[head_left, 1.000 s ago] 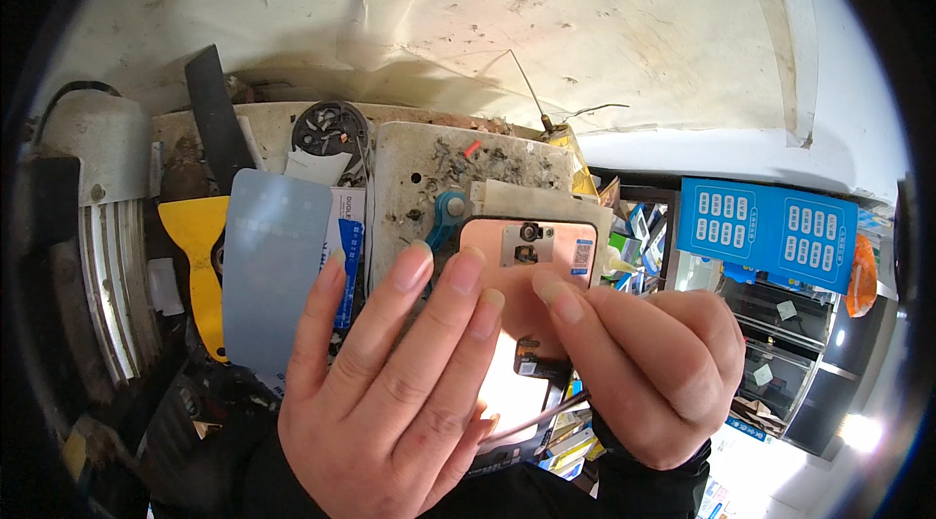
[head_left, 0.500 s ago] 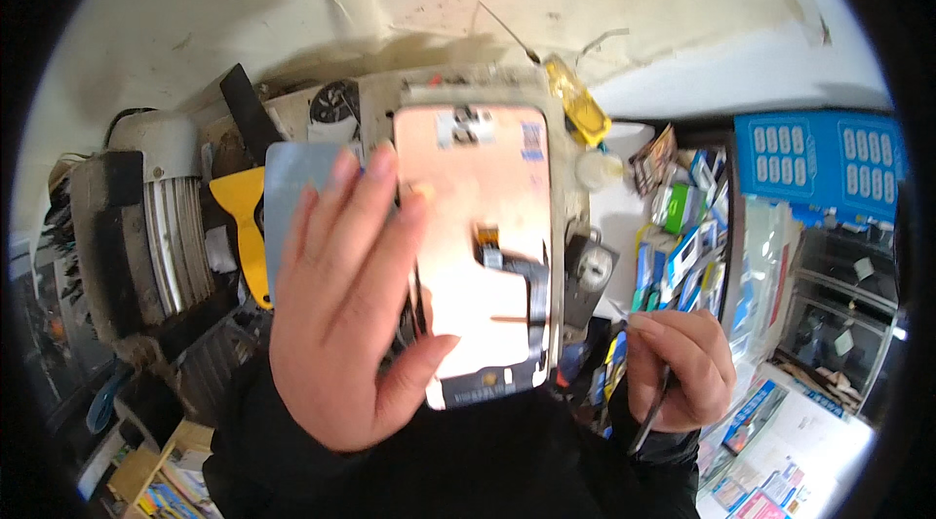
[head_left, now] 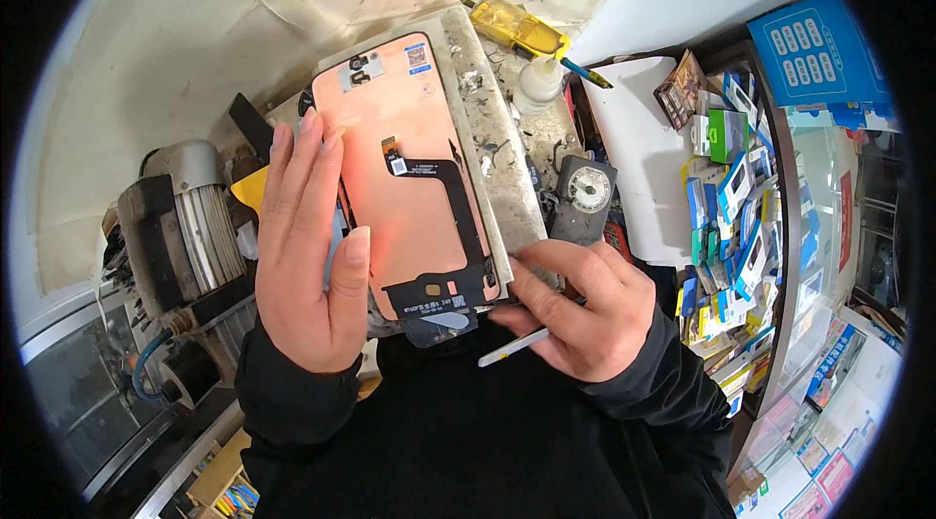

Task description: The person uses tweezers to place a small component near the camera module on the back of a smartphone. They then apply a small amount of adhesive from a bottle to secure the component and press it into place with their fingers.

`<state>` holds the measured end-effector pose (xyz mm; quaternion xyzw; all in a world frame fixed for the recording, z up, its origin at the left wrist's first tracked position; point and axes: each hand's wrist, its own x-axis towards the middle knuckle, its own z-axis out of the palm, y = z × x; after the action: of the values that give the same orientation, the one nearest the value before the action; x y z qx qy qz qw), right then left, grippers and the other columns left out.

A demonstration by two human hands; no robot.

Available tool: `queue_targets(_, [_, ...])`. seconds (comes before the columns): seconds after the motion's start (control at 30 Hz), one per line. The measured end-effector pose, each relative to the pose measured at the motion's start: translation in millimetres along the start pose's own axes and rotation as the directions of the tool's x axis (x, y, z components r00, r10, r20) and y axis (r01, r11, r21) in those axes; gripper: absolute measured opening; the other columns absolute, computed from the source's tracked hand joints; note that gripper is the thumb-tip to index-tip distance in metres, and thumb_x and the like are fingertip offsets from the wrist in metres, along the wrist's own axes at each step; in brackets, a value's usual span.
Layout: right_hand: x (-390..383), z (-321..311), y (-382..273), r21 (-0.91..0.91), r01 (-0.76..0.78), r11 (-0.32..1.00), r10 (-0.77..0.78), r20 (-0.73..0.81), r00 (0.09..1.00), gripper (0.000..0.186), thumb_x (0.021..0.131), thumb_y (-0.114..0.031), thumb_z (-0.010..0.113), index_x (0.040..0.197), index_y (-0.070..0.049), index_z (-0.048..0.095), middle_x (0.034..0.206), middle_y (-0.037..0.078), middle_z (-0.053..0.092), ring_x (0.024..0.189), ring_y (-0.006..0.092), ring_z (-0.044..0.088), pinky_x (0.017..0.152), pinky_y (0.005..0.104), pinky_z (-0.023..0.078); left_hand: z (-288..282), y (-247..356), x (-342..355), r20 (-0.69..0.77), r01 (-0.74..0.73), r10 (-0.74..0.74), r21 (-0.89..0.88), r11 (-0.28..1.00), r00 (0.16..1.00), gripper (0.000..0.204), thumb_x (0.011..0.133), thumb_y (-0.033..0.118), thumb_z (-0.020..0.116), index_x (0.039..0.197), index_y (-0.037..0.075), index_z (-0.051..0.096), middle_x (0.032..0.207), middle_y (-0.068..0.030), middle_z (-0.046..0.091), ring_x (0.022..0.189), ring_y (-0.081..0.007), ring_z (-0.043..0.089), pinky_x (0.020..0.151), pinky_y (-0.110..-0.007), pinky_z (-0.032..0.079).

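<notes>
In front of me lies a phone screen panel [head_left: 405,227], its copper-coloured back facing up with a black flex cable [head_left: 458,207] across it. It rests on a pale, worn block [head_left: 492,168]. My left hand [head_left: 312,285] is spread along the panel's left edge, fingers stretched and thumb over the lower left part. My right hand [head_left: 590,309] is closed by the panel's lower right corner, gripping a slim, light-coloured flat-ended tool [head_left: 512,347] that sticks out toward the lower left. Whether its other end touches the panel is hidden by my fingers.
A yellow-handled tool [head_left: 522,27], a brush [head_left: 585,74] and a white bottle [head_left: 539,85] are behind the block. A dark box with a dial [head_left: 585,190] stands to its right. Leftward is a motor-like machine [head_left: 205,222]. Several small packages [head_left: 726,217] fill the right side.
The panel now appears tilted and farther left in view. My right hand has come in from the right to the panel's lower right corner, tool still held. My left hand stays at the panel's left edge.
</notes>
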<state>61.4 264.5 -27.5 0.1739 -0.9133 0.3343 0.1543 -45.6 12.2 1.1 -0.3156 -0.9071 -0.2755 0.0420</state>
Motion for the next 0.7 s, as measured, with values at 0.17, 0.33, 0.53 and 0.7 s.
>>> queue_targets(0.17, [-1.9,-24.3,2.8,0.231,-0.084,0.969,0.092,-0.025,0.995,0.033,0.081,-0.016,0.081,0.11,0.0,0.076,0.109,0.015,0.071,0.076,0.0235,0.064,0.064,0.0351,0.053,-4.9,1.8,0.3,-0.056,-0.006,0.004,-0.03,1.0,0.998,0.059,0.097,0.018,0.065,0.146,-0.01,0.05,0.154,-0.0284,0.047,0.147,-0.0459,0.042,0.12,-0.048,0.034])
queue_targets(0.33, [10.2,-50.3,2.3,0.388,-0.138,0.911,0.305,-0.411,0.859,0.059,0.108,-0.049,0.037,0.089,-0.002,0.068,0.086,0.014,0.062,0.067,0.023,0.054,0.068,0.031,0.049,-18.9,9.6,9.2,-0.185,0.072,-0.08,-0.051,0.996,0.979,0.054,0.084,0.009,0.079,0.134,-0.004,0.061,0.13,-0.0207,0.066,0.119,-0.0379,0.064,0.101,-0.043,0.049])
queue_targets(0.53, [46.3,-40.3,-7.1,0.56,-0.128,0.819,0.342,-0.297,0.892,0.03,0.102,-0.03,0.059,0.104,-0.001,0.065,0.089,0.017,0.066,0.075,0.0235,0.065,0.067,0.0309,0.054,-16.9,12.6,39.1,-0.244,0.103,-0.098,0.008,0.995,0.965,0.042,0.078,0.001,0.081,0.117,-0.001,0.067,0.115,-0.0154,0.071,0.104,-0.0293,0.068,0.094,-0.037,0.051])
queue_targets(0.7, [80.0,-29.9,10.2,0.418,-0.102,0.903,0.134,-0.048,0.99,0.033,0.093,-0.022,0.075,0.117,0.001,0.069,0.099,0.021,0.071,0.076,0.0247,0.07,0.066,0.03,0.056,-14.8,8.0,53.6,-0.231,0.037,-0.033,0.012,0.999,0.972,0.046,0.07,-0.002,0.083,0.114,0.0,0.067,0.119,-0.0184,0.071,0.113,-0.0393,0.067,0.101,-0.045,0.05])
